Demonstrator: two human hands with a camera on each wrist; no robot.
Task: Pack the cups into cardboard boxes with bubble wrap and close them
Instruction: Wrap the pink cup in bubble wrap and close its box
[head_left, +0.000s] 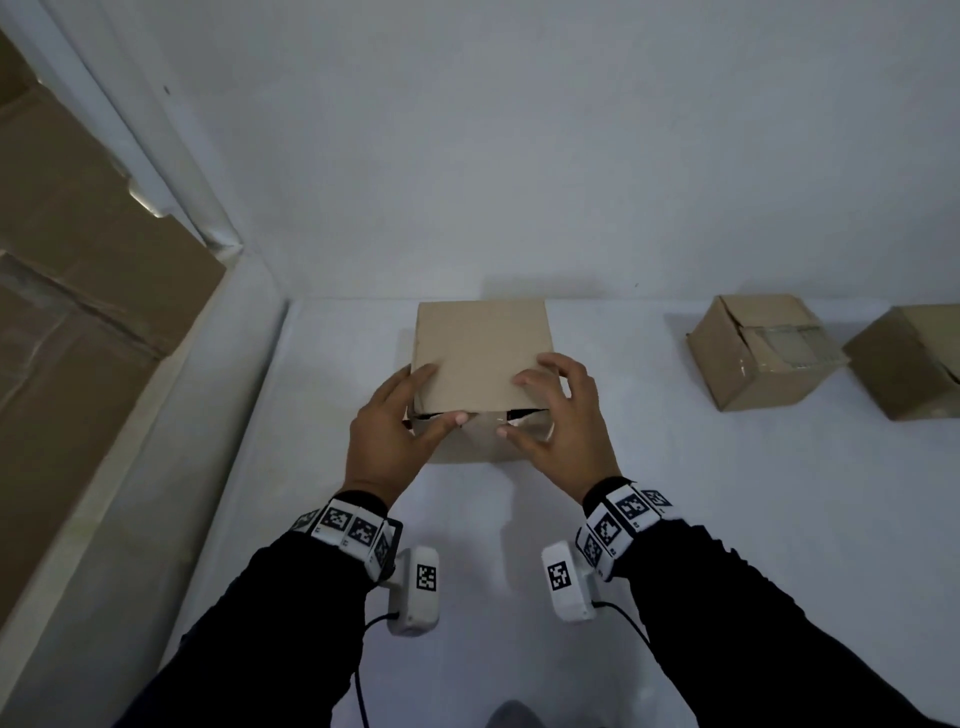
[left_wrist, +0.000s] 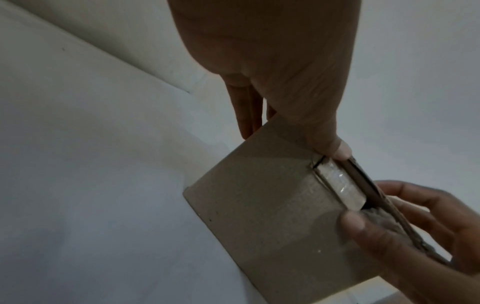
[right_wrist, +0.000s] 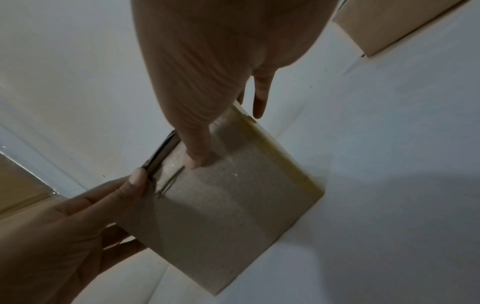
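Observation:
A small cardboard box (head_left: 480, 348) stands on the white table (head_left: 675, 519), its top flap folded down with a dark gap along the near edge. My left hand (head_left: 435, 401) holds the near left corner, thumb on the front rim, fingers straight down the left side. My right hand (head_left: 511, 406) pinches the near right part, fingertips on the flap and thumb on the front face. The left wrist view shows the box (left_wrist: 259, 205) with a strip of glossy clear tape (left_wrist: 337, 185) at the front rim beside my left thumb. The right wrist view shows the box (right_wrist: 221, 205) under my right hand (right_wrist: 226, 136). What is inside the box is hidden.
Two more cardboard boxes lie at the right back of the table, one taped (head_left: 758, 348) and one at the frame edge (head_left: 914, 364). A large flat cardboard sheet (head_left: 78, 312) leans beyond the table's left edge. A white wall (head_left: 519, 156) stands right behind the box.

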